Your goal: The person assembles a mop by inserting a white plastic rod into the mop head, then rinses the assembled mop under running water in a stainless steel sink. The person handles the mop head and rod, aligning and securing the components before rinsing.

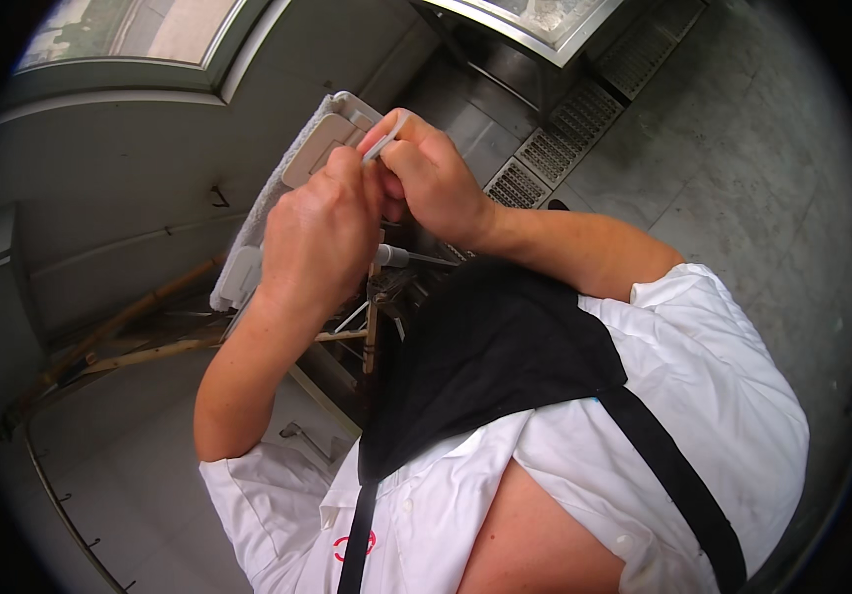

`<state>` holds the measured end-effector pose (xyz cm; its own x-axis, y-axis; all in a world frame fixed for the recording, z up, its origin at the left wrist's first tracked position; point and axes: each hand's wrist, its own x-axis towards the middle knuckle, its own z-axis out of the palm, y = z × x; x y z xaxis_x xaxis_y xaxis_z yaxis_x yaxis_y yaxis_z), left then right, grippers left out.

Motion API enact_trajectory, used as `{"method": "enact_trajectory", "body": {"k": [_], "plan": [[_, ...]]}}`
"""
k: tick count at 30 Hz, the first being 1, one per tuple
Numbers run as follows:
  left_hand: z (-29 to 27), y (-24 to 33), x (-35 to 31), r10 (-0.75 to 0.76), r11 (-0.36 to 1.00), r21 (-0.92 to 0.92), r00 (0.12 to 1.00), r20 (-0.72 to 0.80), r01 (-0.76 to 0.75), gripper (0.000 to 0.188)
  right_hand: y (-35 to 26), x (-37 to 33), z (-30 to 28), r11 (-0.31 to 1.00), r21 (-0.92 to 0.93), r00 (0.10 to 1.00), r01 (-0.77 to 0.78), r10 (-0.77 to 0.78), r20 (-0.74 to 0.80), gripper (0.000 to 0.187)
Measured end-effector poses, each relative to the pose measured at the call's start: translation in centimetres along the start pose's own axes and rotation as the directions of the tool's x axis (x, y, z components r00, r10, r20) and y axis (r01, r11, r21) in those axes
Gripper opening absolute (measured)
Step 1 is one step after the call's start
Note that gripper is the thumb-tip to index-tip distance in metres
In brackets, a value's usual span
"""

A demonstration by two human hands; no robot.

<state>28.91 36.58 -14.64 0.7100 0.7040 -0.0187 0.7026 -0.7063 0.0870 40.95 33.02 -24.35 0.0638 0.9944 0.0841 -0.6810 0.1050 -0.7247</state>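
A flat mop head with a pale plastic plate and a grey fuzzy pad along its edge stands tilted before me. My left hand is closed at the plate, its fingertips bent inward and partly hidden by the hand itself. Opposite it, my right hand pinches a thin white plastic strip at the upper end of the mop head. The fingertips of both hands almost meet there. Below them shows a light grey joint with a thin rod running to the right.
A metal-edged table stands at the far right of centre. Floor drain grates run beside it on grey tiles. A window is at upper left. Wooden poles lean by the wall, and a rail with hooks curves at lower left.
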Motion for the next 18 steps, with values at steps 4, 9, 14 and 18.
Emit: {"method": "enact_trajectory", "body": {"k": [4,9,14,18], "plan": [[-0.4,0.0,0.2,-0.001,1.000,-0.023,0.999,0.039,0.002,0.017,0.7,0.1,-0.5,0.994,-0.012,0.994,0.107,-0.107,-0.004,0.018],[-0.7,0.3,0.7,-0.041,0.999,0.013,0.995,0.086,0.040,0.022,1.1,0.6,-1.4,0.987,-0.048,0.987,0.156,-0.154,0.045,0.017],[-0.7,0.3,0.7,-0.026,1.000,-0.010,0.996,0.080,0.027,0.022,0.9,0.7,-1.9,0.993,-0.047,0.991,0.106,-0.101,0.083,0.020],[-0.7,0.0,0.7,-0.006,0.999,-0.038,0.996,0.092,0.009,0.026,1.3,0.8,-2.0,0.989,-0.023,0.986,0.148,-0.146,0.077,0.017]]}}
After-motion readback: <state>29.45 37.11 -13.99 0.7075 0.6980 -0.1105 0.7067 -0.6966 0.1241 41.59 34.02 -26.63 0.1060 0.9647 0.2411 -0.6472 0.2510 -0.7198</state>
